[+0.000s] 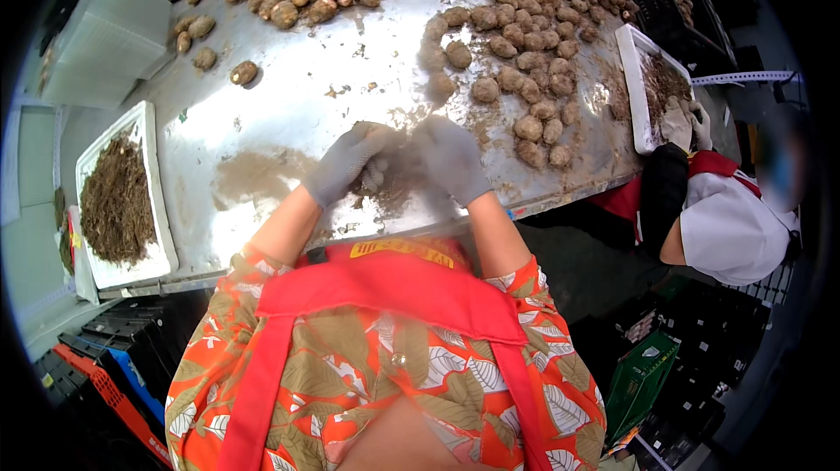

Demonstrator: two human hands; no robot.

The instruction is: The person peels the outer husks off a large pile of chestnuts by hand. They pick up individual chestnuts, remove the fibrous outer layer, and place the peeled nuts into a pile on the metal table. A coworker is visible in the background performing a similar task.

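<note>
Both hands wear grey gloves and are close together over the near edge of a metal table (308, 71). My left hand (351, 159) has its fingers curled inward. My right hand (453, 159) sits opposite, blurred by a hazy patch in the view. Whether a thing is held between them cannot be made out. Dark soil and scraps (387, 199) lie on the metal below them. Beyond my right hand spread several soil-covered taro corms (485, 89). A cleaner pile of taro corms (285, 14), some with pale ends, lies at the far left.
At the left stands a white foam tray (165, 228) of brown fibrous debris (118, 202). Clear plastic containers (108, 38) are stacked behind it. On the right, a gloved co-worker (728, 222) reaches into another white tray (630, 64). Crates (640, 382) stand below the table.
</note>
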